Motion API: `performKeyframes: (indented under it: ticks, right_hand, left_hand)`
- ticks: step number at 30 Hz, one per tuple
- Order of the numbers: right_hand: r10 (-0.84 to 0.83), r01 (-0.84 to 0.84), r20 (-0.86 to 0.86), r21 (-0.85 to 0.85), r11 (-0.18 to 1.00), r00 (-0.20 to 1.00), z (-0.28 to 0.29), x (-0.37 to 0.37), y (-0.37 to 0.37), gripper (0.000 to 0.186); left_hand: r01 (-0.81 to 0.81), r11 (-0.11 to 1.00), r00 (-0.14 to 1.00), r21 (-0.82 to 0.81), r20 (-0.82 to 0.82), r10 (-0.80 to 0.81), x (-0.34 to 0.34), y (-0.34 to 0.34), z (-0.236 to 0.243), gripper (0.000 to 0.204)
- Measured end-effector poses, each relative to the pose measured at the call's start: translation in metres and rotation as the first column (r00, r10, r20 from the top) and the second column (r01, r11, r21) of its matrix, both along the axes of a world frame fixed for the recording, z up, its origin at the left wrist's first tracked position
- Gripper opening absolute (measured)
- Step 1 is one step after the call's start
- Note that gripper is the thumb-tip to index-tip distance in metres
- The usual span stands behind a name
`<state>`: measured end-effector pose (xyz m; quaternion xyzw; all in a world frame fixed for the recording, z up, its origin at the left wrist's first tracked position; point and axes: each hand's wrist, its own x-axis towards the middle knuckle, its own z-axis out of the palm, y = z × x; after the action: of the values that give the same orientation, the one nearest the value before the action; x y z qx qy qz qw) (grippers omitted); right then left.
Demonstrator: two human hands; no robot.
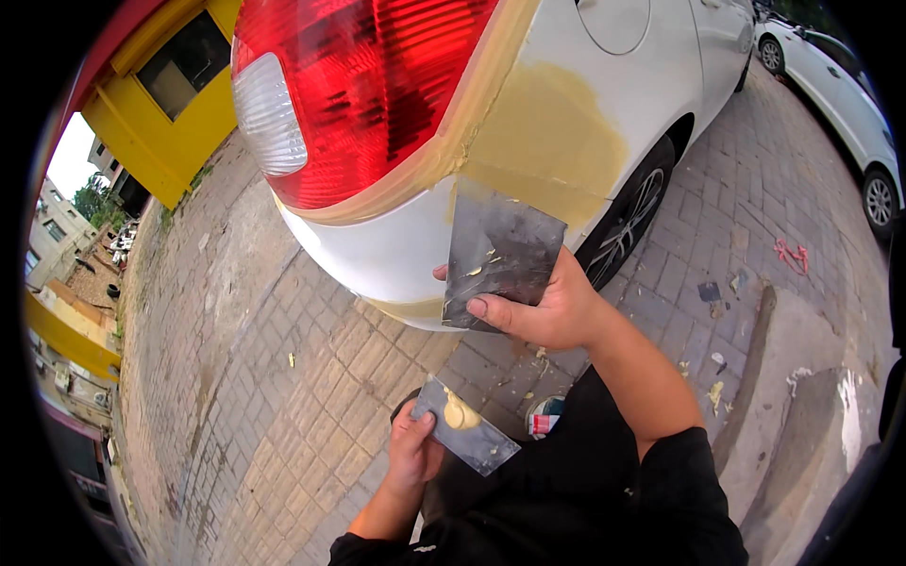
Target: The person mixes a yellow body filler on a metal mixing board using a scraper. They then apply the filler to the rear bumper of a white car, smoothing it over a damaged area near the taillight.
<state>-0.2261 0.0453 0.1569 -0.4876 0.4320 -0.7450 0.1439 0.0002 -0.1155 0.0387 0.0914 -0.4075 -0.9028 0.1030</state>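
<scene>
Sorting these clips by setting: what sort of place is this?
Likely an outdoor roadside car-repair spot: a white car with a filler patch stands on brick paving, and the right hand presses a metal spreader to it.

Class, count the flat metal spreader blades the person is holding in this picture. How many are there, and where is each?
2. A large spreader blade is in the right hand, pressed to the white car's filler patch. A small spreader blade, carrying a filler dab, is in the left hand.
</scene>
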Motion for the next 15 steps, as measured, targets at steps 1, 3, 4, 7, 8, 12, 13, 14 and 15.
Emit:
performKeyframes:
  ticks: [1,3,4,7,8,12,13,14,15]
  right_hand:
    - [-0.056,0.056,0.008,0.005,0.998,0.998,-0.003,-0.002,0.001,0.047]
    - [-0.168,0.167,0.028,0.011,0.986,0.985,-0.008,-0.010,0.002,0.041]
    - [-0.242,0.240,0.044,0.039,0.970,0.969,-0.006,-0.008,0.005,0.033]
    - [-0.291,0.274,0.126,0.135,0.952,0.948,0.001,-0.002,0.010,0.039]
    - [-0.351,0.338,0.128,0.113,0.934,0.928,0.003,-0.001,0.009,0.040]
    - [-0.527,0.527,0.075,0.013,0.849,0.847,0.015,-0.008,0.003,0.039]
    - [-0.557,0.558,0.046,-0.017,0.829,0.829,0.018,-0.010,0.003,0.038]
    - [-0.575,0.576,0.029,-0.007,0.818,0.817,0.021,-0.011,0.003,0.036]
    - [-0.593,0.593,0.013,0.002,0.805,0.805,0.024,-0.011,0.003,0.034]
  left_hand:
    - [0.002,1.000,1.000,0.005,-0.003,-0.002,0.000,-0.001,-0.003,0.031]
    - [0.005,1.000,1.000,0.008,-0.001,-0.005,0.000,-0.003,-0.004,0.031]
    - [0.004,1.000,1.000,0.010,0.001,-0.004,0.000,-0.004,-0.004,0.031]
    - [-0.007,1.000,1.000,0.019,0.007,0.007,0.001,-0.003,-0.004,0.030]
    - [-0.010,1.000,1.000,0.021,0.010,0.010,0.002,-0.003,-0.004,0.029]
    - [-0.018,1.000,1.000,0.018,0.012,0.018,0.002,-0.004,-0.008,0.028]
    - [-0.020,1.000,1.000,0.019,0.012,0.019,0.001,-0.003,-0.007,0.028]
    - [-0.021,1.000,1.000,0.019,0.012,0.021,0.001,-0.002,-0.006,0.028]
    - [-0.019,1.000,1.000,0.020,0.016,0.018,0.002,-0.002,-0.005,0.028]
